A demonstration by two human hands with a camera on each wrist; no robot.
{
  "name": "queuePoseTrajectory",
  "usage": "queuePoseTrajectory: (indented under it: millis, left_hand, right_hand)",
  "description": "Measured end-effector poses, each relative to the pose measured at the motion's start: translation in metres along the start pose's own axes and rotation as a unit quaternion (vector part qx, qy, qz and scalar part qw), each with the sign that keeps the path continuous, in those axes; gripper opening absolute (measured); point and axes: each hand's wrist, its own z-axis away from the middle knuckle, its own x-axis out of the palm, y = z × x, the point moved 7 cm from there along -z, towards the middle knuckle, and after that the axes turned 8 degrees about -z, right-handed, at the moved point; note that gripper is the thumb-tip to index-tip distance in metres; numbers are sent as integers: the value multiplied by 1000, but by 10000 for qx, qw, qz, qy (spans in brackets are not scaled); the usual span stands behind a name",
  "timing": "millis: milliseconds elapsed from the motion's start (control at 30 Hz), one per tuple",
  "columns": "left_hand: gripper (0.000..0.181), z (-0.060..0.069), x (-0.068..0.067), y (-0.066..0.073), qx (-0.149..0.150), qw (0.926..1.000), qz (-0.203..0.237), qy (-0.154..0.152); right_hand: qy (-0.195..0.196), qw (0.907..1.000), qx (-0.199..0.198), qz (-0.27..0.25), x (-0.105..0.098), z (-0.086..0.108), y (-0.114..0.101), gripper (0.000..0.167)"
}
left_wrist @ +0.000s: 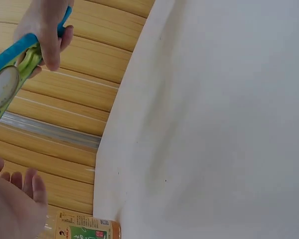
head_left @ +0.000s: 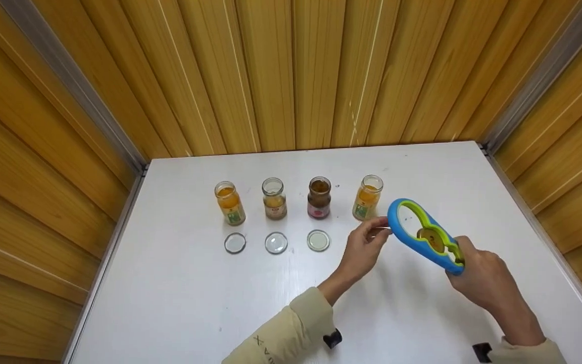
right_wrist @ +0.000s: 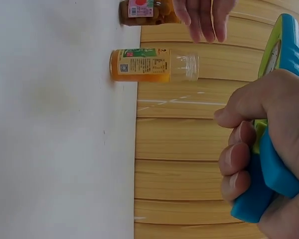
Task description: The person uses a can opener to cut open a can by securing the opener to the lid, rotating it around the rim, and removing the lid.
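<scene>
My right hand [head_left: 485, 275] grips the handle end of a blue and green jar opener [head_left: 419, 244], tilted above the table. A round gold-coloured jar lid [head_left: 431, 239] sits inside the opener's green-lined gap; its pale inner side shows in the left wrist view. Near the opener's far end is my left hand [head_left: 361, 248], fingers loosely bent and holding nothing; the left wrist view shows it apart from the opener. Just beyond it stands an uncapped glass jar [head_left: 368, 197] with orange contents and a green label, seen side-on in the right wrist view.
Three more uncapped jars stand in the same row: an orange one [head_left: 230, 203], a pale one [head_left: 274, 198] and a dark brown one [head_left: 319, 197]. Before them lie three lids [head_left: 235, 243]. Wood-patterned walls [head_left: 316, 76] enclose the white table [head_left: 180, 298].
</scene>
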Motion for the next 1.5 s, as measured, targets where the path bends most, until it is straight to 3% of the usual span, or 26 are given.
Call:
queuePoseTrajectory:
  millis: [100, 200, 467, 633, 867, 1067, 1500]
  left_hand:
    - [31, 6, 5, 1, -363, 9966, 639, -383]
    - [35, 13, 7, 2, -692, 9886, 1166, -652]
    - [45, 33, 7, 2, -1301, 9571, 2186, -1389]
    - [44, 43, 4, 0, -1453, 9398, 2416, -1929]
    - [53, 52, -1, -2, -1399, 9259, 2339, -2618]
    - [55, 61, -4, -4, -1591, 9144, 2407, -2838]
    - [51, 77, -13, -9, -1766, 8989, 2791, -2877]
  right_hand:
    - [-77, 9999, -25, -75, 5, -1, -7, 45]
    - [-134, 9998, -150, -69, 10, -2, -15, 44]
    - [-315, 9978, -579, -105, 24, -1, -35, 52]
    - [-402, 9967, -695, -125, 32, 0, -44, 53]
    - [-440, 9945, -942, -102, 44, 2, -52, 51]
    - [-727, 9939, -811, -201, 52, 3, -57, 48]
    - [-1061, 9893, -918, -409, 64, 7, -68, 48]
